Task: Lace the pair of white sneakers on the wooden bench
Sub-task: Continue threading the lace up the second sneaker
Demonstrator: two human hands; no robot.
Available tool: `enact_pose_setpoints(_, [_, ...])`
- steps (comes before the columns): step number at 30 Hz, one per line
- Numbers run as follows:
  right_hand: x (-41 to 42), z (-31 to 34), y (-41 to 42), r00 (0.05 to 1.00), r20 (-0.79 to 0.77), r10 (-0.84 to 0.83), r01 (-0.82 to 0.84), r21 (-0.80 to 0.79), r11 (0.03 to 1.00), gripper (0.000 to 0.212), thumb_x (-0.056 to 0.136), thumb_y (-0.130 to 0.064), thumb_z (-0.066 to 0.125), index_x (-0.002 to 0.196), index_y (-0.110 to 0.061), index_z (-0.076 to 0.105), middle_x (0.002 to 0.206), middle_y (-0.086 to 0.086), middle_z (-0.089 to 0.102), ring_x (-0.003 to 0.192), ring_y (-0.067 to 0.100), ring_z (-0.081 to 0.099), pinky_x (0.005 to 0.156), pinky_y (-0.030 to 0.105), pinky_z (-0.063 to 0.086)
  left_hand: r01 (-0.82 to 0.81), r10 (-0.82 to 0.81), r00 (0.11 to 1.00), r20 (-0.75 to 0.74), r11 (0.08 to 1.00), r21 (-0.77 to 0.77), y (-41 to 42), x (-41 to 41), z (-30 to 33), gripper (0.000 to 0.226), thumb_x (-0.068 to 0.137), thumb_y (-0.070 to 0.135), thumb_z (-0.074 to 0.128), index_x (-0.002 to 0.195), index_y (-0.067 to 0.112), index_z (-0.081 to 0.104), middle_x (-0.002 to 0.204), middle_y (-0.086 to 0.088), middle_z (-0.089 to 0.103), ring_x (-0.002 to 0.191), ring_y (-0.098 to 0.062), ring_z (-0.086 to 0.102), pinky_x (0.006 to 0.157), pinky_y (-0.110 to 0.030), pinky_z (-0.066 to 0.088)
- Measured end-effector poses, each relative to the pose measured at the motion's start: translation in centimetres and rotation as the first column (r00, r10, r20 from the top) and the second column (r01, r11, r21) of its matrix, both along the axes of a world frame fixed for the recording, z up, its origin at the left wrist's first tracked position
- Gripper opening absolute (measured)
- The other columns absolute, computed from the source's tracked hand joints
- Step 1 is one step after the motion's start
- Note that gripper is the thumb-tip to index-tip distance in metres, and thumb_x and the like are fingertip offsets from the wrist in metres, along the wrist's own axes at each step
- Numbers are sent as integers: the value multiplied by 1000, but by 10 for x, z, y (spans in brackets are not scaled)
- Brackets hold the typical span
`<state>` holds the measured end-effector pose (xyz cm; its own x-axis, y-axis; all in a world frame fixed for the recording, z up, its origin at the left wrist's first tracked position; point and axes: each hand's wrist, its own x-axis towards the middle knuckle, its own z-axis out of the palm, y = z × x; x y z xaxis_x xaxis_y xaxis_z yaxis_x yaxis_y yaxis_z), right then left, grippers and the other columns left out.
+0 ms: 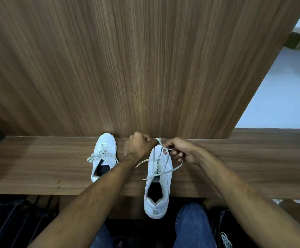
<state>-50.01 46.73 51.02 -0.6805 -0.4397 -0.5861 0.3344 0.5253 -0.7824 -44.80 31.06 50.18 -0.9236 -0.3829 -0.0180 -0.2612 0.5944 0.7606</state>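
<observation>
Two white sneakers stand on the wooden bench (38, 167), toes toward the back panel. The left sneaker (104, 154) is laced, its lace ends lying loose across the tongue. The right sneaker (159, 183) overhangs the bench's front edge with its heel. My left hand (139, 145) is closed at that shoe's toe, gripping one strand of its white lace (163, 173). My right hand (181, 151) pinches the other strand just right of the toe. Both strands run up from the eyelets and cross above the toe, with loose ends trailing over the shoe's sides.
A tall wooden panel (145, 68) rises right behind the bench. A pale wall (279, 95) shows at the right. Below the bench are dark items at the left, my jeans-clad knee (192, 228), and other shoes (226, 238) on the floor at the right.
</observation>
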Motion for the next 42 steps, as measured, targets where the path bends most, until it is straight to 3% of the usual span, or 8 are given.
enact_pose_setpoints(3, [1,0,-1,998,14,61,-61,-18,998,44,94,-27,44,54,-19,60,49,-8,29,38,6,16,46,22,20,145,-166,986,0,863,484,4,7,2,21,92,19,61,86,3,73,57,-1,62,48,-6,54,45,-19,38])
enact_pose_setpoints(8, [-6,3,1,996,-8,88,-88,-151,985,37,97,-29,49,69,-15,67,56,-4,31,41,5,20,39,19,20,266,-373,927,27,708,654,-6,6,12,29,101,25,45,105,6,67,80,-6,66,68,-5,62,63,-19,42])
enact_pose_setpoints(14, [-20,13,10,962,-255,99,-122,-75,990,17,93,-21,63,86,-7,70,45,-9,41,34,1,30,33,16,24,506,-511,848,141,860,67,-37,-10,37,16,92,17,61,98,6,73,60,19,63,56,8,54,64,-19,49])
enact_pose_setpoints(18, [-41,21,24,735,-626,260,-69,313,947,14,90,-29,67,81,-19,72,67,-13,67,65,-1,58,70,24,43,430,-271,892,363,756,-494,-73,-28,52,17,84,44,66,91,29,70,99,4,70,97,-16,64,87,-34,50])
enact_pose_setpoints(22, [-40,16,41,528,-628,571,103,715,691,15,89,-39,58,93,-29,68,109,2,67,105,26,61,80,31,40,372,-51,883,466,682,-630,-89,-27,51,35,80,42,66,113,28,65,121,-2,63,111,-25,60,89,-38,48])
enact_pose_setpoints(31, [-30,-49,91,565,-251,786,33,959,283,34,96,-36,46,124,-18,50,131,7,54,123,26,50,100,36,37,369,226,803,551,538,-758,-112,0,-4,41,91,38,52,129,23,51,132,3,55,121,-19,54,90,-32,44])
enact_pose_setpoints(36, [-20,-72,76,524,-313,792,80,944,321,33,91,-31,52,121,-18,58,129,5,58,122,24,53,104,40,38,435,28,871,491,423,-795,-84,3,-46,34,90,29,47,123,23,55,130,-1,52,124,-22,46,92,-38,41])
enact_pose_setpoints(42, [10,-115,38,625,-478,617,-219,651,727,45,87,-34,54,132,-33,51,139,-4,49,125,21,51,100,35,42,572,-423,809,408,723,-386,-23,25,-97,43,90,33,53,133,33,51,139,4,51,124,-23,51,101,-35,40])
